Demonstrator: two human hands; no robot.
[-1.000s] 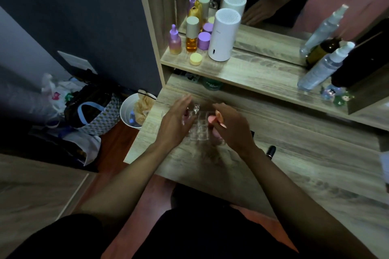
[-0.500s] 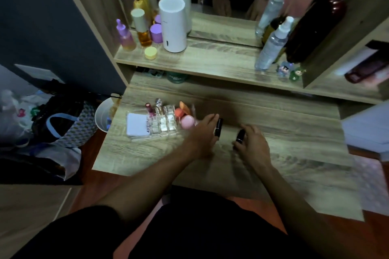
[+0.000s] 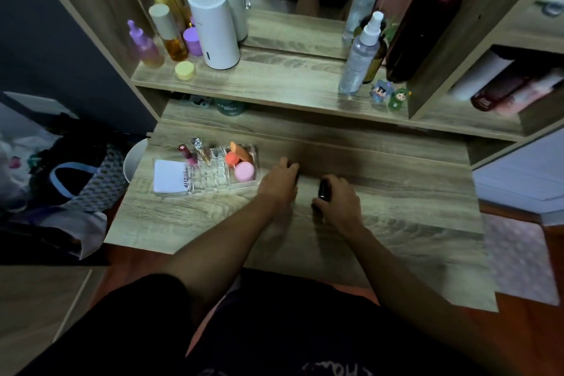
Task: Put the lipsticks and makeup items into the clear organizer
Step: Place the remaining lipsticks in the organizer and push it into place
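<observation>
The clear organizer stands on the left of the wooden desk. It holds a white compact, a red lipstick, a silver-topped tube, an orange sponge, a coral puff and a pink puff. Just right of it, my left hand curls over a black lipstick, mostly hidden under the fingers. My right hand grips a second black lipstick, held roughly upright on the desk.
The shelf above carries a white cylinder device, several coloured bottles, a spray bottle and two small figurines, with a mirror behind. Left of the desk are a white bin and bags.
A second ago both hands were at the organizer placing a puff. They have moved right to the two black lipsticks, and now each hand has closed around one.
</observation>
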